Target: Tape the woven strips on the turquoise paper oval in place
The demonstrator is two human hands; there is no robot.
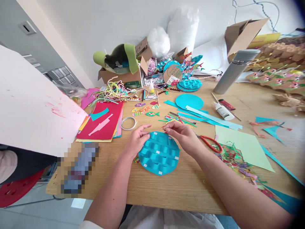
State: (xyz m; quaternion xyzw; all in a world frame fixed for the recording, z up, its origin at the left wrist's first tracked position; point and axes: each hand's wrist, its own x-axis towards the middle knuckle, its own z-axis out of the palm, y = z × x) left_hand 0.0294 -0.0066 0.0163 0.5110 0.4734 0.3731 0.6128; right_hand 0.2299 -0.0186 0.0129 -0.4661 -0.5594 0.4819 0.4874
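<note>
A round blue paper disc [164, 159] with a woven, wavy surface is in front of me. Several small white squares are stuck on its face. My left hand [139, 140] grips the disc's upper left edge, thumb at the rim and index finger stretched out. Above the disc's upper right edge, my right hand [178, 132] is closed in a pinch; what its fingertips hold is too small to make out. Bits of something colourful peek out from under the disc's left side. Small decorated paper fish [152, 114] lie beyond my hands.
Left are stacked coloured papers [108, 124] and a roll of white tape [128, 123]. Scissors [211, 143], paper scraps [234, 159] and a glue bottle [224, 111] lie right. A grey flask [234, 71] stands behind. A white board [35, 101] rises at the left edge.
</note>
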